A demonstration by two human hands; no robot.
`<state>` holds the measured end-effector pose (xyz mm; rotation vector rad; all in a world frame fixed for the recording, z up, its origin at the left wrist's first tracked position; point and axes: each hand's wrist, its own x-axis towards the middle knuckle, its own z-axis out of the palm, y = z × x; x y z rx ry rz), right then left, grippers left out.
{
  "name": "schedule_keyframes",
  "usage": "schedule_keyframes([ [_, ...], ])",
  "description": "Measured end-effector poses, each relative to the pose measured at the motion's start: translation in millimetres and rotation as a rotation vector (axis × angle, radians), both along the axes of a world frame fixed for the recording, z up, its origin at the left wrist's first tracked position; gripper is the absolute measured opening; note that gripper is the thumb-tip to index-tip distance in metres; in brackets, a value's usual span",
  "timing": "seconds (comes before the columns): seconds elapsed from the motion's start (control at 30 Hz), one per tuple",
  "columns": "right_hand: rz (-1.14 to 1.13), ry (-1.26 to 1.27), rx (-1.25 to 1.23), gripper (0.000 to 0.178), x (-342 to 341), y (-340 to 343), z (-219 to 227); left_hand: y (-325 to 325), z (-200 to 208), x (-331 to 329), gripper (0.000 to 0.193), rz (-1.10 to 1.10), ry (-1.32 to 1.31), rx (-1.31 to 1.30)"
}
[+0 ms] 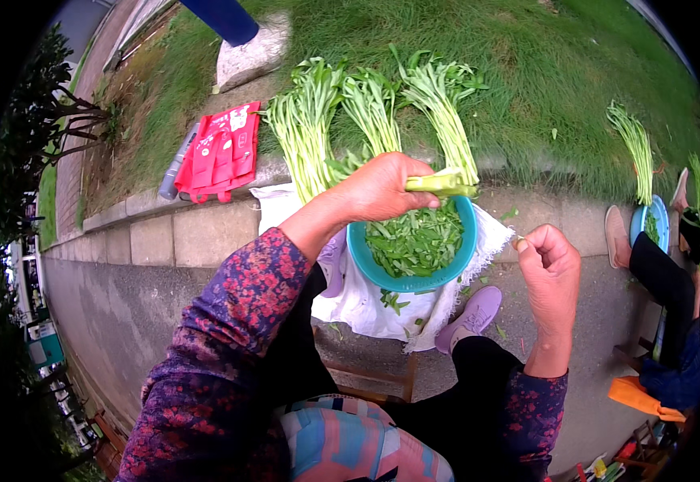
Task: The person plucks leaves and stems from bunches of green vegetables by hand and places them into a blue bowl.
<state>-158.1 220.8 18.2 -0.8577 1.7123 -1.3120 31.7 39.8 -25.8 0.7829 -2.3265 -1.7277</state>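
My left hand [382,189] is closed around a short bunch of pale green vegetable stalks [444,183], with the ends pointing right. Just below it stands a teal basin [356,249] holding cut green leaves and pieces [414,243]. My right hand [551,269] is raised to the right of the basin, its fingers curled and the thumb pinched against them. Whatever may be at its fingertips is too small to name. The basin rests on a white cloth sack [366,312] between my feet.
Three bundles of long leafy stalks, such as the left bundle [302,132], lie along the kerb. A red bag [223,153] and a grey bottle [176,165] are at their left. Rightward, another person [671,297] sits by a blue basin [660,221]. A blue post [225,20] rises beyond.
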Motion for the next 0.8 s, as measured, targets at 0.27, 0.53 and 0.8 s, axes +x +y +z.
schedule_keyframes([
  [0.27,0.247,-0.034,0.026,0.017,0,0,-4,0,31,-12,0.023,0.131,0.012,0.465],
  [0.53,0.354,0.437,0.026,0.012,-3,10,-10,9,31,-22,0.021,0.058,-0.027,0.457],
  [0.8,0.145,0.523,-0.147,0.012,-6,6,-7,13,30,-30,0.022,-0.074,-0.196,0.399],
])
